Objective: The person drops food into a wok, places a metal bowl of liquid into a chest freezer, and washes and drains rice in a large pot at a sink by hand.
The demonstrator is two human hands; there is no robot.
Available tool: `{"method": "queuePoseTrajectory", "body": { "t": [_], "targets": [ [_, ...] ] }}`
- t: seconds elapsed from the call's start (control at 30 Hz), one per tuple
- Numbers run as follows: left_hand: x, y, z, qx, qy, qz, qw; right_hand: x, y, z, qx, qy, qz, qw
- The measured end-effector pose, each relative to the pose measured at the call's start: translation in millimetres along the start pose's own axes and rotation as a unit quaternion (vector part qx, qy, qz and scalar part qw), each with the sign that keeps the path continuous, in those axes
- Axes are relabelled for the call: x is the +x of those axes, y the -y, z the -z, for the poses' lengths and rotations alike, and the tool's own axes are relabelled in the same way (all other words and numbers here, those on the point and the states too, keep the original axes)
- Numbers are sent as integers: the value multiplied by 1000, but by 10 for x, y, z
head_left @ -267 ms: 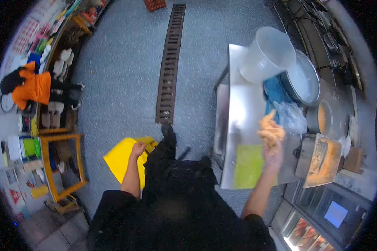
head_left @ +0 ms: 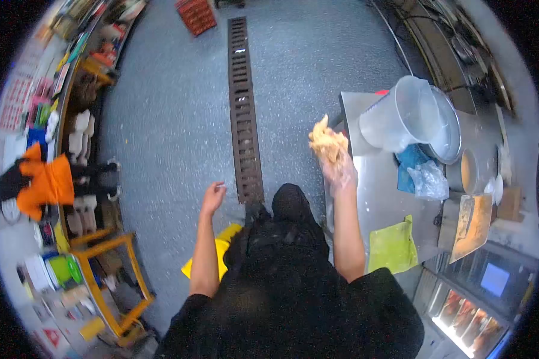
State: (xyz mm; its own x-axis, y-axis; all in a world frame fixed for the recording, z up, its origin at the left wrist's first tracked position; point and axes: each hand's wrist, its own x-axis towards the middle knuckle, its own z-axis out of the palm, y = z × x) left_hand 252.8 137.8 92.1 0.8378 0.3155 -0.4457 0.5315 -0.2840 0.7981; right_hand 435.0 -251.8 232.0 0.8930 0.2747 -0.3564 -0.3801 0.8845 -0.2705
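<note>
In my right hand (head_left: 340, 173), which wears a clear plastic glove, is a piece of golden, crusty food (head_left: 328, 143), held up beside the left edge of the steel table (head_left: 371, 176). My left hand (head_left: 214, 197) is bare and raised over the floor, its fingers curled together with a small pale thing at the fingertips, too small to name. Below it a yellow object (head_left: 224, 242) shows partly behind my forearm. A green sheet (head_left: 392, 245) lies on the table, right of my right forearm.
A translucent bucket (head_left: 395, 116), a metal basin (head_left: 452, 131), a plastic bag (head_left: 429, 180) and a crumb-covered tray (head_left: 471, 227) stand at the right. A person in orange (head_left: 48, 182) is by the left shelves. A drain grate (head_left: 244, 107) crosses the floor; a red crate (head_left: 196, 15) lies ahead.
My right hand has moved left with the food, from above the table to its edge. My left hand has moved up and slightly right. The view has shifted, with the red crate showing more.
</note>
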Motion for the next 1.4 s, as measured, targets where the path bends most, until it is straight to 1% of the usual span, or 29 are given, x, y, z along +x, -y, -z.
{"method": "queuePoseTrajectory", "body": {
  "t": [0.1, 0.13, 0.2, 0.23, 0.27, 0.3, 0.33, 0.37, 0.4, 0.43, 0.47, 0.5, 0.53, 0.57, 0.63, 0.7, 0.8, 0.87, 0.9, 0.93, 0.97, 1.0, 1.03, 1.07, 1.1, 1.17, 1.23, 1.3, 1.4],
  "targets": [
    [720, -519, 120, -34, 37, 5, 999, 881, 23, -756, 43, -8, 59, 997],
    [983, -599, 142, -28, 53, 5, 998, 1185, 110, -888, 48, -12, 70, 996],
    [1581, -772, 135, 9, 59, -6, 998, 1903, 383, -851, 7, 39, 133, 990],
    [1868, -731, 161, 46, 58, 2, 997, 2240, 525, -853, -12, 57, 164, 985],
    [2123, -537, 183, -1, 82, 36, 996, 2310, 647, -1075, 62, 4, 155, 986],
    [2465, -169, 288, 62, 83, 31, 994, 2555, 754, -1042, 73, -44, 142, 986],
    [2585, -482, 399, 85, 79, 108, 987, 2896, 898, -1001, 83, -80, 132, 985],
    [2814, -349, 538, 106, 116, 138, 978, 3192, 1050, -879, 57, -63, 120, 989],
    [3023, -253, 661, 144, 178, 213, 950, 3344, 1107, -887, 83, -100, 173, 976],
    [3309, 70, 779, 490, 242, -55, 835, 3740, 1195, -679, -300, -113, 307, 896],
    [3351, -229, 817, 569, 305, -87, 759, 3929, 1472, -918, -36, -220, 165, 961],
    [3427, -383, 969, 484, 298, -143, 810, 4171, 1614, -565, -107, -189, 246, 945],
    [3607, -534, 853, 227, 292, 250, 895, 4339, 1706, -482, -183, -161, 321, 915],
    [3976, -725, 845, 196, 250, 290, 903, 4492, 1870, -403, -106, -184, 299, 930],
    [4554, -1050, 774, 118, 172, 364, 908, 4666, 2263, -885, 37, -216, 253, 942],
    [5155, -1484, 585, 31, 92, 433, 896, 5074, 2641, -998, 50, -229, 274, 933],
    [6404, -2124, 213, 70, 162, 320, 931, 5811, 3216, -955, 60, -285, 298, 909],
    [7486, -2446, -286, -26, 113, 295, 948, 6283, 3602, -865, 74, -322, 314, 890],
    [7839, -2650, -320, -65, 84, 286, 952, 6459, 3741, -828, 88, -333, 321, 882],
    [8378, -3043, -545, -58, 88, 281, 954, 6729, 3895, -841, 102, -337, 333, 875],
    [8918, -3462, -747, 26, 164, 226, 960, 6986, 4012, -835, 116, -329, 367, 862],
    [9294, -3899, -844, 112, 238, 174, 949, 7107, 4055, -797, 129, -328, 398, 847],
    [9955, -4361, -878, 191, 307, 105, 927, 7350, 4233, -829, 142, -313, 433, 833],
    [10660, -4758, -1132, 315, 327, -82, 887, 7646, 4510, -982, 139, -309, 442, 831],
    [11253, -5124, -1271, 430, 331, -256, 800, 7812, 4676, -1167, 140, -314, 445, 827],
    [11984, -6059, -1744, 323, 279, -34, 904, 7961, 4760, -1374, 146, -340, 447, 814],
    [12800, -7119, -2214, 380, 242, -132, 883, 8304, 5057, -1247, 101, -367, 481, 790],
    [13589, -7977, -2714, 363, 222, -193, 884, 8663, 5309, -1112, 72, -386, 494, 776],
    [14118, -9372, -3451, 322, 172, -189, 912, 9303, 5961, -1066, 40, -379, 505, 775]
  ]
}}
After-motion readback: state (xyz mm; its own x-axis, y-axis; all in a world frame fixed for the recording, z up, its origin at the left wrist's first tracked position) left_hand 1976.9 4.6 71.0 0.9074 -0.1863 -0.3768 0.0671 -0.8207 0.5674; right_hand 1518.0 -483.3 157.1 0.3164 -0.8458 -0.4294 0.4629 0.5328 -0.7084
